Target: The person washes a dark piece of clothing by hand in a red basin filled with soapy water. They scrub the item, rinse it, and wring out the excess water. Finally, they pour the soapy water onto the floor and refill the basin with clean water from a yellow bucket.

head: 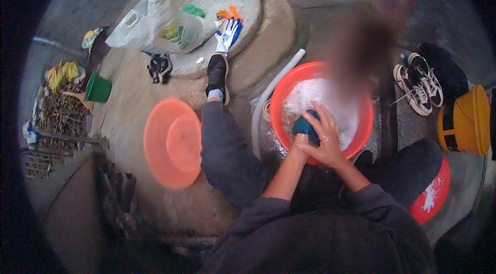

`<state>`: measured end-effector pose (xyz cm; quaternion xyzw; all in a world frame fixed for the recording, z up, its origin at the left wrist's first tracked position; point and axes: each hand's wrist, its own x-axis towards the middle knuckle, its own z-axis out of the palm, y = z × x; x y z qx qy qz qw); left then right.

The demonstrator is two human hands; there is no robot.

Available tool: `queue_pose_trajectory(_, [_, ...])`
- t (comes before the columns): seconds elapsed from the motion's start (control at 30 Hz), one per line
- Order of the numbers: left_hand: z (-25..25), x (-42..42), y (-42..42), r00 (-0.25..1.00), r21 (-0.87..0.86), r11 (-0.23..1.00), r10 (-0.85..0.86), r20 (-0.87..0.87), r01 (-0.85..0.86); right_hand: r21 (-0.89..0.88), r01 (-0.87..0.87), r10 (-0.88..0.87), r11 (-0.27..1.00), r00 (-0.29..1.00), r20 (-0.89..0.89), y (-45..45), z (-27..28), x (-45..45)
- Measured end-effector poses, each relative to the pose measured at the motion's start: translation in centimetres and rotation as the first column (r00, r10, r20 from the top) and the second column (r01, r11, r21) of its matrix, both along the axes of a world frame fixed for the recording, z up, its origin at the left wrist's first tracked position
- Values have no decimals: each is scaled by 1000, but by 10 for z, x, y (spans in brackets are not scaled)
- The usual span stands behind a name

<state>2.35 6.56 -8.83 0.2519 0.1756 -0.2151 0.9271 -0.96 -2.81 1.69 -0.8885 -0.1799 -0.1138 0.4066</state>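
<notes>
A dark teal cloth item (300,126), perhaps a glove, covers most of my left hand (301,140), so its fingers are hidden. My right hand (325,134) wraps over the teal cloth item from the right, its fingers spread along it and its palm against my left wrist. Both hands look wet. They are above an orange-red plastic basin (276,126) filled with white suds (306,94). A dark blurred shape (360,49) hides the basin's far right part.
A pale orange basin (155,146) stands left of my leg. White-and-blue gloves (228,35) and orange gloves (229,13) lie on a round concrete slab (186,65), beside a large plastic container (190,34). A white pipe (285,68) borders the basin; sneakers (420,84) and a yellow bucket (471,119) stand right.
</notes>
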Motion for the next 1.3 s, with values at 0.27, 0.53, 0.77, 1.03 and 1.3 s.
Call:
queue_pose_trajectory(0.27, [1,2,-19,991,334,933,-118,-58,130,-21,103,-95,994,964,247,-10,1,13])
queue_pose_trajectory(0.53, [-35,-18,-18,930,713,676,-354,94,185,66,194,-202,979,969,140,-8,-22,16])
queue_pose_trajectory(0.77, [-24,-33,-10,896,849,519,-417,149,100,251,208,-218,945,976,12,-10,-31,20])
queue_pose_trajectory(1.03, [49,-20,-34,995,581,808,-100,-26,97,554,551,-260,624,815,-518,-12,-45,26])
queue_pose_trajectory(1.3, [97,-13,4,989,373,918,-147,-3,138,929,312,400,-201,892,-213,-49,-29,44])
